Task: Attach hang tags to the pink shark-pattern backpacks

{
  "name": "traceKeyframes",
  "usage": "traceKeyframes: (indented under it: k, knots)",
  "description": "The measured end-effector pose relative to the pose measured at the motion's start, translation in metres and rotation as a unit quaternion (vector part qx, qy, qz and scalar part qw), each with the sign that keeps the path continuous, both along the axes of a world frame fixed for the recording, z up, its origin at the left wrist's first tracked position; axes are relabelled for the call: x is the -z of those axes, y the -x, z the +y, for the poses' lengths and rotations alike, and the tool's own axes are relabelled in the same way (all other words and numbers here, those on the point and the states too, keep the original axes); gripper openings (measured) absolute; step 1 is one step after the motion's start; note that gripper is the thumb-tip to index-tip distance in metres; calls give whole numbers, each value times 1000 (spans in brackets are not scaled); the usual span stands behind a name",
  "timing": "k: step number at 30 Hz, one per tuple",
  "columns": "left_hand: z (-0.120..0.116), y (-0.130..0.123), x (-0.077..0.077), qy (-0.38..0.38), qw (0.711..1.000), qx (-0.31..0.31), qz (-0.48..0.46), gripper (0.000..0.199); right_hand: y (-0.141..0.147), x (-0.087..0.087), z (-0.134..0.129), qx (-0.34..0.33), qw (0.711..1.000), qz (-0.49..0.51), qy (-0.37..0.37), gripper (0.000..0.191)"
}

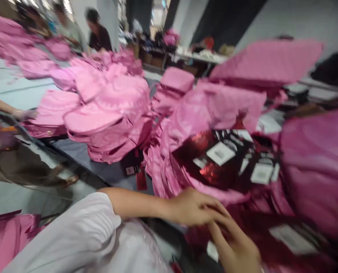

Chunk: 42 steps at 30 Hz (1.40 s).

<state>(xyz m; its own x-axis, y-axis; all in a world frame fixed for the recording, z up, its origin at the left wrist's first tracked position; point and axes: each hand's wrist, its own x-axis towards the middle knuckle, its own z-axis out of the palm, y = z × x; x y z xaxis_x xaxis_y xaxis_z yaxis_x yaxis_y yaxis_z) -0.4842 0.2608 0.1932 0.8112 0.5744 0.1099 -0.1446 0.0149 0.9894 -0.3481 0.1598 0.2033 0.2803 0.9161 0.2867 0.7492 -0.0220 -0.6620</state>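
Note:
My left hand (190, 208) reaches in from the left, its bent fingers meeting those of my right hand (238, 242) at the lower right. The fingers of both are drawn together and overlap; whatever they pinch, if anything, is hidden and blurred. Just beyond them, dark red shiny tags (203, 161) with white labels lie on a heap of pink quilted bags (169, 151). Below and right of my hands is another dark red tag (294, 239) with a white label, smeared by motion. A large pink bag (316, 163) stands close on the right.
More stacked pink bags (109, 110) cover the long table (72, 148) toward the left. A person's hand (25, 113) touches a bag at its left edge. Co-workers (97, 32) are at the far side. Pink material (12, 235) lies at the lower left.

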Motion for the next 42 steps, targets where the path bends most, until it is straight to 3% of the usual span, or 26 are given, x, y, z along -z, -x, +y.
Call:
traceKeyframes:
  k: [2, 5, 8, 11, 14, 16, 19, 22, 25, 29, 33, 37, 42]
  knots:
    - [-11, 20, 29, 83, 995, -45, 21, 28, 32, 29, -5, 3, 992, 116, 42, 25]
    - [-5, 37, 61, 123, 989, -80, 20, 25, 66, 60, 1, 29, 966, 251, 53, 23]
    - [-1, 48, 78, 176, 978, -110, 25, 27, 83, 73, 6, 31, 960, 272, 52, 19]
    - [1, 64, 87, 198, 967, -155, 30, 28, 84, 87, -7, 32, 977, 208, 34, 19]
    - [6, 89, 102, 136, 967, -195, 89, 22, 71, 121, -32, 127, 978, 166, 21, 27]
    - [11, 105, 117, 63, 965, -187, 172, 18, 63, 148, -44, 191, 966, 167, 46, 35]
    - [14, 114, 139, -25, 949, -115, 294, 26, 64, 175, -40, 163, 974, 128, 96, 44]
    - [14, 105, 155, -105, 923, -70, 364, 30, 72, 177, -14, 110, 985, 5, 129, 45]
    - [18, 87, 159, -187, 892, -40, 410, 31, 71, 173, 4, 99, 980, -85, 151, 39]
    - [23, 66, 156, -250, 867, 12, 431, 31, 56, 183, -4, 135, 987, 18, 87, 38]
    - [26, 45, 158, -251, 873, 36, 417, 29, 46, 195, -9, 163, 980, 69, 90, 35]
    - [29, 26, 166, -236, 885, 66, 396, 31, 46, 198, -3, 177, 980, 25, 91, 35]
    - [26, 19, 164, -224, 893, 99, 378, 27, 45, 190, -10, 122, 982, -81, 118, 40]
